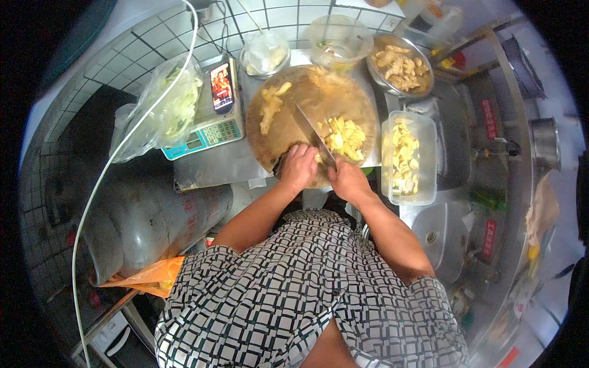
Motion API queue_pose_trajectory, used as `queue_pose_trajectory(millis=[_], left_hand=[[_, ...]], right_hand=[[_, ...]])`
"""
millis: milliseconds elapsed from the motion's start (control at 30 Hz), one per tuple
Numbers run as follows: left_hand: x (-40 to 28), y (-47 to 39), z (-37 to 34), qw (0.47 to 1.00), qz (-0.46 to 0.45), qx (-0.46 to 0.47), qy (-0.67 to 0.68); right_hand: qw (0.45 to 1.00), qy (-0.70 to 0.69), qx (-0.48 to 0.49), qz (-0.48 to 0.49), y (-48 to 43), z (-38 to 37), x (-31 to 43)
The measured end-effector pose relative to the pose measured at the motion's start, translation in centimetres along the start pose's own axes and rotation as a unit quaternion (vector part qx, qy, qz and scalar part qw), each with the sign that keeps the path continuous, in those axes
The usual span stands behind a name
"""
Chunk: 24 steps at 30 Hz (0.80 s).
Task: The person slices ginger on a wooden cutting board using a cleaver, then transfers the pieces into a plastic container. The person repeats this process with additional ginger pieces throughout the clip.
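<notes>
My right hand [349,179] grips a cleaver [313,132] near the front edge of a round wooden chopping board [287,122]. Close to its blade, my left hand [299,166] presses on a piece of ginger [318,158], most of which the fingers hide. To the right of the blade lies a heap of sliced ginger [344,137]. A whole peeled ginger root [270,108] rests at the board's left side.
Right of the board stands a clear plastic tub [431,158] holding ginger slices. Behind are a metal bowl of ginger roots [401,69], a round plastic container [340,39] and a bagged bowl [265,53]. A phone [222,87] lies on a digital scale [216,133], beside bagged greens [172,103].
</notes>
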State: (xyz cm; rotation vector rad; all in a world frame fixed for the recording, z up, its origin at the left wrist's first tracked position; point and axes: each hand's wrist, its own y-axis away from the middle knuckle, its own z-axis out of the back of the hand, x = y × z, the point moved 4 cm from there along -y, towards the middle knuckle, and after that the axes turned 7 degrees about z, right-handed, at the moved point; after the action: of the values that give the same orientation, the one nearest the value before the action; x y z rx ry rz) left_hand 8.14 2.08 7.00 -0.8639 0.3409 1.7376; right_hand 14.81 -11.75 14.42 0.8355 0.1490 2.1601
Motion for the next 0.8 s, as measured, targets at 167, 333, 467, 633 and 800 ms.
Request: queue_pose_trajectory(millis=[167,333,467,633,800], left_hand=[[-0.4,0.2,-0.3,1.0,0.009,-0.008,-0.019],[0.1,0.5,-0.2,0.999,-0.009,-0.031,-0.016],[-0.6,0.2,-0.3,1.0,-0.014,-0.025,-0.012],[0.1,0.7,-0.3,0.999,-0.002,-0.041,-0.009],[0.0,0.6,-0.1,0.999,0.003,-0.043,-0.003]], right_hand=[[0.998,-0.013,0.036,-0.055,-0.2,-1.6,-0.7],[1.0,-0.023,0.005,-0.004,0.9,0.7,0.4],[0.999,-0.015,0.013,-0.033,0.3,-2.0,-1.2],[1.0,-0.027,-0.003,-0.001,0.6,0.3,0.4],[0.999,-0.035,0.008,-0.018,0.8,-1.2,0.1]])
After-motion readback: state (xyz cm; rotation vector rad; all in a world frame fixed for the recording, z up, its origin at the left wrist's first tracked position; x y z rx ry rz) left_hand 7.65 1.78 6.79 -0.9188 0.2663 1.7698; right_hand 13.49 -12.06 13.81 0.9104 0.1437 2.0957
